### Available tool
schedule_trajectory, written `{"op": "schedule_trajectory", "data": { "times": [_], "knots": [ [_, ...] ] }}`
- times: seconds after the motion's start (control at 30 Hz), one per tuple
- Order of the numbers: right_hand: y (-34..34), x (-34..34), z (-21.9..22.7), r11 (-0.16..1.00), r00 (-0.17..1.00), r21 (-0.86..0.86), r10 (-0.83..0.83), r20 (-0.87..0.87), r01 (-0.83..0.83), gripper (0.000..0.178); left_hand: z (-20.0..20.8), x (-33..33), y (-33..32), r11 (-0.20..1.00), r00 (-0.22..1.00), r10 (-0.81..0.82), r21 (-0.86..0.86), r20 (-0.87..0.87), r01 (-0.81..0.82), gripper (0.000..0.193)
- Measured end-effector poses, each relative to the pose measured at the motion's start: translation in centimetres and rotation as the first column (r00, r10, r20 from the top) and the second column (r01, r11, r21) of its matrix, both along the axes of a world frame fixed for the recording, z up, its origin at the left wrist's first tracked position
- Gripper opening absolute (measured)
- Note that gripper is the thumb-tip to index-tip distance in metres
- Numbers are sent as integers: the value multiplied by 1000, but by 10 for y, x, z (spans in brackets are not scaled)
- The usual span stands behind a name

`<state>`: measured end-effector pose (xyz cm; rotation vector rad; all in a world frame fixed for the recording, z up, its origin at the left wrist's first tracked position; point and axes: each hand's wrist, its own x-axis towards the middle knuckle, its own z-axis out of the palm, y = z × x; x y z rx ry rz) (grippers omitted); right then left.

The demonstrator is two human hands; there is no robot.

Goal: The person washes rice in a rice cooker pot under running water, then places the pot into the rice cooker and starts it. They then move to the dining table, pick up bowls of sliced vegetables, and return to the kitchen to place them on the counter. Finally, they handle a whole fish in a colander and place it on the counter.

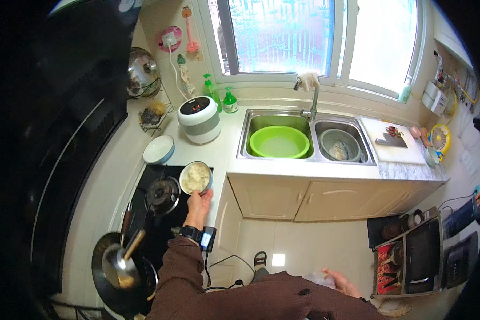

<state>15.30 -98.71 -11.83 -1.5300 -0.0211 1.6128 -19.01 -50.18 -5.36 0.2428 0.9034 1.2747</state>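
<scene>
Blue outside and white inside, the bowl is in the grip of the left hand, whose fingers are closed on its near rim; pale, crumbly food lies in it. The bowl is just beyond the fingertips, above the line where the black stove meets the white counter; whether it rests there or is lifted, I cannot tell. A burner is close to the left of this grip, and a dark watch is on the wrist right behind it. Farther back and to the left, a wok holds a metal ladle with a wooden handle. Ahead and to the left of the grip is a second bowl; straight ahead, a white cooker stands near two green pump bottles. To the right and ahead is the sink, with a green basin in one side and a grey one in the other; beyond it a knife lies on a white board. The right hand, well apart and behind to the right, has loosely curled fingers beside something whitish; I cannot tell whether it holds this.
</scene>
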Motion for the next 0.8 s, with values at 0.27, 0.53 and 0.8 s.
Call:
{"op": "schedule_trajectory", "data": {
  "times": [0.27, 0.53, 0.8],
  "knots": [
    [84, -4, -24, 948, 928, -56, 318, 196, -313, 36, -51, -17, 191, 988, 992, 130, -81, 7, -129, 24],
    [157, 34, -3, 977, 916, 10, 197, 349, -214, 43, -95, -34, 258, 970, 990, 138, -200, -19, -139, 25],
    [262, 84, 33, 946, 860, 190, 139, 492, -262, 36, -86, -25, 245, 996, 993, 85, 32, -88, -83, 41]
  ]
}}
